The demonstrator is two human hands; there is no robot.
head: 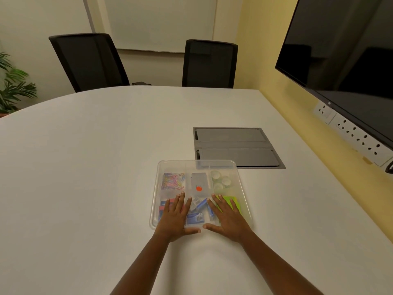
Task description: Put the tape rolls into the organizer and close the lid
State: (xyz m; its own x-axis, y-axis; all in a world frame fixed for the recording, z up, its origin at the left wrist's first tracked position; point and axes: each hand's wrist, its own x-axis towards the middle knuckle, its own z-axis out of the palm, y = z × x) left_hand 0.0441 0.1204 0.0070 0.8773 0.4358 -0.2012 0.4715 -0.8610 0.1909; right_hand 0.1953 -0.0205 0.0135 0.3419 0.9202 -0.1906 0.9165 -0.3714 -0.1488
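Two hands laid flat, fingers spread, on clear lid (219,165) of organizer (154,201): left hand (174,218), right hand (228,219). Tape rolls (221,180) seen inside far-right compartment.

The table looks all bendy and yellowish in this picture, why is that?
Head view: the wide-angle lens bows the table edge; warm room light tints everything yellowish; the organizer contents look hazy through the clear lid; both hands, left hand and right hand, stay fairly sharp.

head view | looks forward-down | close over table (85,167) | single view
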